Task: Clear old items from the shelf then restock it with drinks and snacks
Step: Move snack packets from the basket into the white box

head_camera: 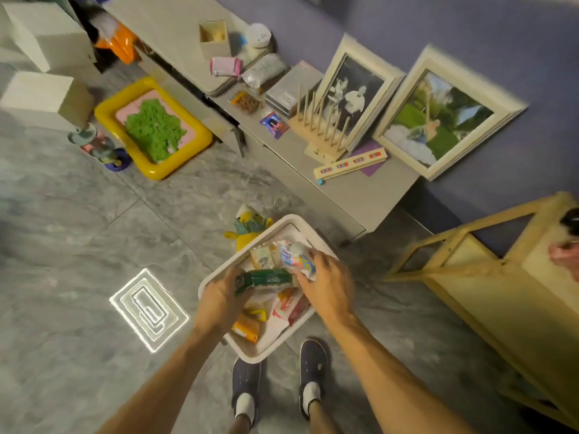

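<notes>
Our left hand (pixel 224 292) is clamped around a green packet (pixel 266 278); our right hand (pixel 327 278) pinches a white wrapper (pixel 296 258), both over the white bin (pixel 216 277). Risk: loose snacks (pixel 250 327) beneath snag and spill out.

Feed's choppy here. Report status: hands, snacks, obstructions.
Left hand gripping green packet. Right hand on white-blue packet. Both over white basket of snacks on floor. Plush toy behind basket; nothing blocking.
</notes>
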